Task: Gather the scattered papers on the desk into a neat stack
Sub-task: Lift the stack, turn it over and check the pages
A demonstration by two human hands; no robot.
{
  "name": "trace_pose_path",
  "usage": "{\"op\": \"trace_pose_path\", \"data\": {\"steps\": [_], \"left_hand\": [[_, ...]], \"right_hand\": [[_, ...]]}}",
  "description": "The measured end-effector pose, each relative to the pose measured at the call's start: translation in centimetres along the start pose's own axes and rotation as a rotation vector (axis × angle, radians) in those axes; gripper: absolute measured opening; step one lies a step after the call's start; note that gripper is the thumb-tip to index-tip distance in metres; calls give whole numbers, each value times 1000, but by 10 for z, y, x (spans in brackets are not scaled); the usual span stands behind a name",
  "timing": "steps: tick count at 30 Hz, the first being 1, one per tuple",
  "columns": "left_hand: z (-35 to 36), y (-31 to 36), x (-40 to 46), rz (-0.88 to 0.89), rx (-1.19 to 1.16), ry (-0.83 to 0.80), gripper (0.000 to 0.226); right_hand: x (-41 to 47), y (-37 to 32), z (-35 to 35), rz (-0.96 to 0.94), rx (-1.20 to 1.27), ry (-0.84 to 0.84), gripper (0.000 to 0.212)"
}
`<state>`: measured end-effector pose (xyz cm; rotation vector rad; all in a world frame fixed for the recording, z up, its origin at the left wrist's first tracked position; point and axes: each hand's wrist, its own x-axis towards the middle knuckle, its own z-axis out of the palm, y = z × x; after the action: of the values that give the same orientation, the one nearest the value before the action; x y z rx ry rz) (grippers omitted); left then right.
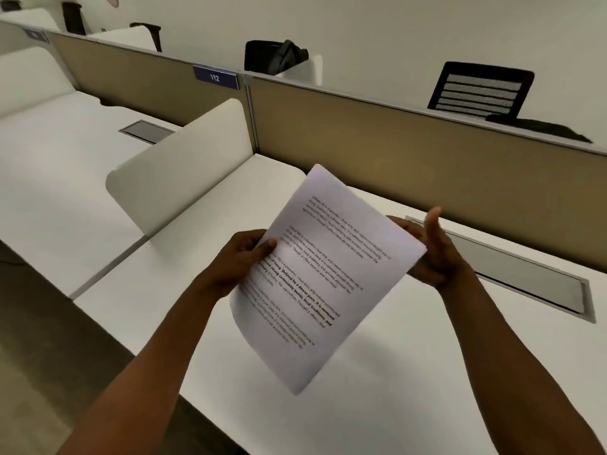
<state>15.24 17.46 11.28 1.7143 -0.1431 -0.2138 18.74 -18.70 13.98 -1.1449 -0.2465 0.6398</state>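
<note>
I have the papers (328, 277) up in the air above the white counter (410, 372), tilted, with one corner pointing toward the tan partition (410, 152) and the opposite corner hanging down toward me. The top sheet shows printed paragraphs, some lines in bold; the text is too blurred to read. I cannot tell how many sheets lie under it.

My left hand (241, 257) has its grip clenched on the left edge of the papers, thumb pressed on the printed face and fingers curled behind. My right hand (433, 254) is at the right edge of the papers, partly behind the sheet, with the thumb raised and fingers spread; it touches the edge, but I cannot tell whether that grip is actually closed on the paper or only resting against it.

Just beyond the papers on the right, a long grey cable hatch (525, 274) is set flush into the counter along the partition. To the left of the papers a white divider panel (184, 165) stands on edge between this counter and the next one. Above the papers and to the left, a blue tag (215, 77) reading 112 sits on the partition's top rail. Beyond the partition, up and right of the papers, a black chair back (481, 90) shows against the wall.
</note>
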Motion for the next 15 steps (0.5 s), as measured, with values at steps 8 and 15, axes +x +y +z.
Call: {"op": "trace_pose_path", "data": {"steps": [8,15], "left_hand": [[-101,2,109,-79,-296,217,31],[-206,-7,257,-139,144,405,37]], "right_hand": [[152,23,75,-185,68,142,78],[368,29,87,-249,8,758,45]]}}
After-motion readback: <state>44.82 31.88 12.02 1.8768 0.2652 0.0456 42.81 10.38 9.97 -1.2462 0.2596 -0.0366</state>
